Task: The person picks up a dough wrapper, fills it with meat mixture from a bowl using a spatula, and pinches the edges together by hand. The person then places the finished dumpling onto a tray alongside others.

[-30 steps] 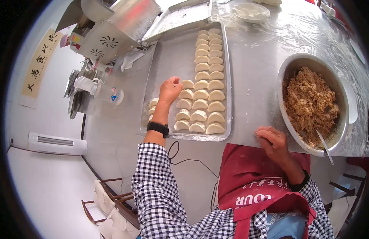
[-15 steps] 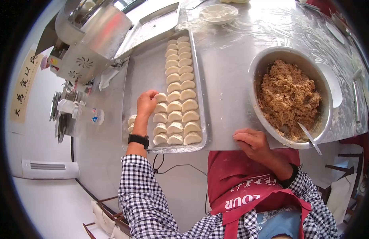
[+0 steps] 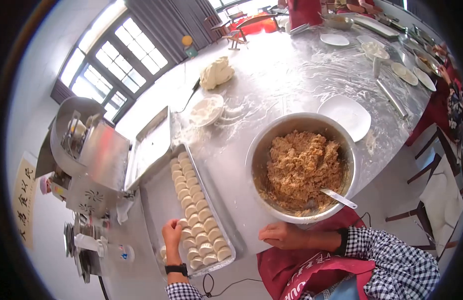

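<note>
My left hand (image 3: 171,233) rests in the metal tray (image 3: 161,205), fingertips on a dumpling at the end of the third row of dumplings (image 3: 196,218); whether it grips the dumpling is unclear. My right hand (image 3: 283,235) lies loosely curled on the table edge, holding nothing, just below the big steel bowl (image 3: 297,121) of brown minced filling (image 3: 300,168). A spoon (image 3: 338,198) leans in the bowl at its near right.
A metal machine (image 3: 89,155) stands left of the tray, with a second empty tray (image 3: 149,147) behind. On the floured steel table (image 3: 271,85) are a dough lump (image 3: 216,72), a flour dish (image 3: 206,110), white plates (image 3: 344,115), a rolling pin (image 3: 391,97). Other people sit far back.
The view has tilted up, so the far table and windows show. My left hand stays at the same dumpling in the tray; my right hand stays on the table edge.
</note>
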A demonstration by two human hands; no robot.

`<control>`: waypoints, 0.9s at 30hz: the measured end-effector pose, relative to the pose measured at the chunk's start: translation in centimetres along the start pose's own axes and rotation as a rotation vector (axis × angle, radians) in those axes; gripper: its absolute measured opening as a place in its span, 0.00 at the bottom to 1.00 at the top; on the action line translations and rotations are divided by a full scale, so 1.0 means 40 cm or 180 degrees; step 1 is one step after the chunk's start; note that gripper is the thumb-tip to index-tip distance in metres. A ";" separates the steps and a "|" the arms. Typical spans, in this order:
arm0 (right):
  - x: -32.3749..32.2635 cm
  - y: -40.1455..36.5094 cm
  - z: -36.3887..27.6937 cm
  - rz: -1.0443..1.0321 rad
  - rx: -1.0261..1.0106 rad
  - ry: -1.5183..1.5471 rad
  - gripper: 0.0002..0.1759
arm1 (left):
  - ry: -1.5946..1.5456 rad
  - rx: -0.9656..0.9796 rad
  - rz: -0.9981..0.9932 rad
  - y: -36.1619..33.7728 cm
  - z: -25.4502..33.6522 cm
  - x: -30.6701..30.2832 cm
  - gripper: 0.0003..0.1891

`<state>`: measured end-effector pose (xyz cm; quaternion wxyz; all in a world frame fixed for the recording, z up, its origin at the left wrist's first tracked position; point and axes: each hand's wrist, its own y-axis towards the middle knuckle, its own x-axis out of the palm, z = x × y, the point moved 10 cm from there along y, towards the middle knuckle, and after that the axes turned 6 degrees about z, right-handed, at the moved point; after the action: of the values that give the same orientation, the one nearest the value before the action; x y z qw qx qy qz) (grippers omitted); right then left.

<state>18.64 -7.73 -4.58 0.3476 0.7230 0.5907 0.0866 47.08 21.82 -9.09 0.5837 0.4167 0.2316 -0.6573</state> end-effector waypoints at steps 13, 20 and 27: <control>0.018 -0.029 0.045 -0.0216 0.0535 0.0734 0.04 | -0.1922 -0.0317 0.0023 -0.220 0.403 -0.141 0.14; -0.109 -0.112 -0.006 -0.0524 0.1126 0.1544 0.04 | -0.2387 -0.0246 -0.0840 -0.458 0.610 -0.050 0.12; -0.396 -0.273 0.067 0.0356 0.1845 0.0809 0.07 | -0.3566 -0.0943 -0.1311 -0.575 0.724 0.202 0.06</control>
<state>6.86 -22.64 -8.66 0.0453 0.8067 0.5888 0.0233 17.20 -0.86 -4.10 0.5294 -0.1308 0.0543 -0.8365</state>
